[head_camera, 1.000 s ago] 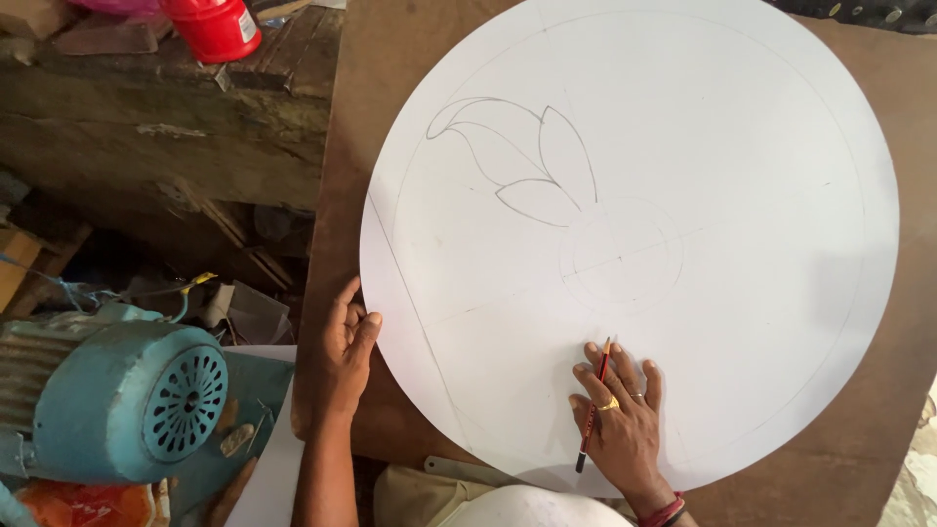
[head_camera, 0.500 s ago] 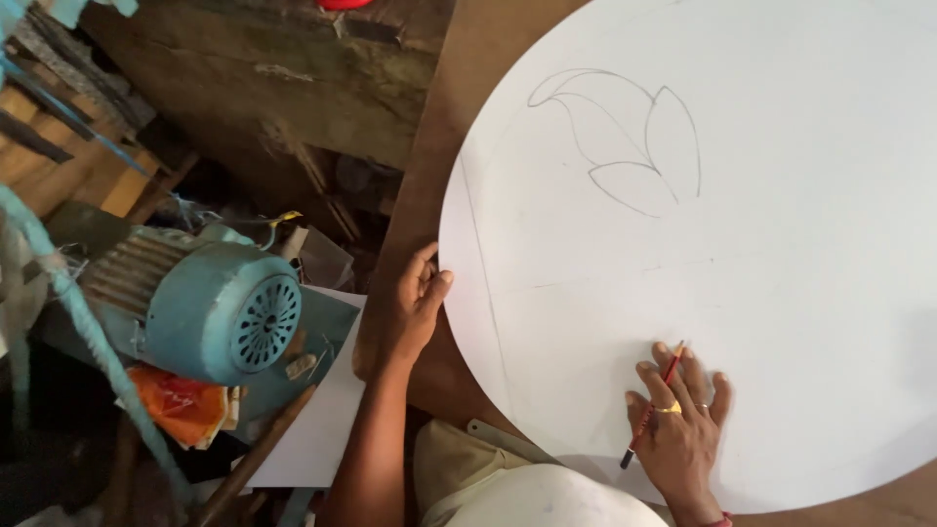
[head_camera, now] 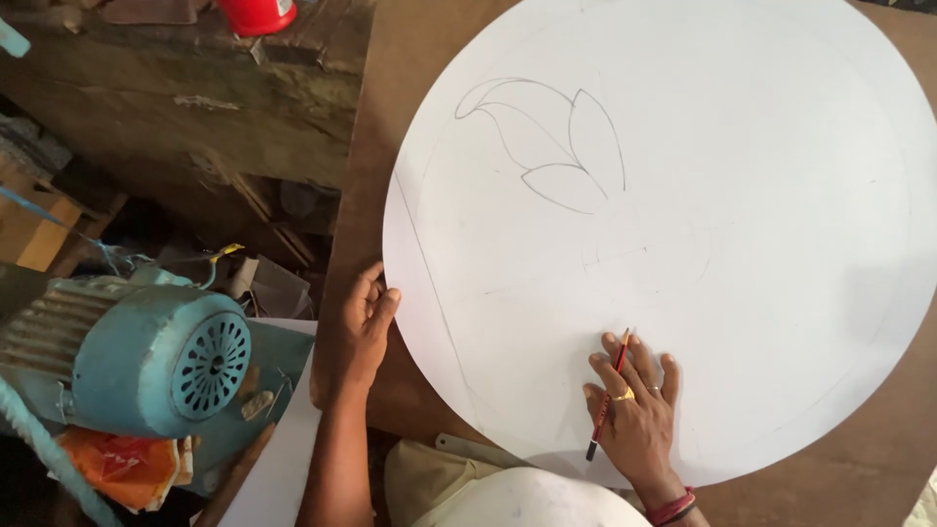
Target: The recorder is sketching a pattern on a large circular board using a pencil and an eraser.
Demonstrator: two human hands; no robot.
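Note:
A large white round board lies on a brown wooden table, with pencil-drawn leaf shapes at its upper left. My right hand rests flat on the board's lower part, with a red and black pencil held between its fingers, tip toward me. Two rings sit on that hand, and bangles circle its wrist. My left hand grips the table's left edge, its fingertips touching the board's rim.
A teal electric motor sits low at the left, with orange cloth beneath it. A rough wooden bench with a red container stands at the upper left. Light cloth lies below the board.
The view swung left, then back toward the right and closer. Both hands keep their places on the table edge and the board, the pencil still in my right hand.

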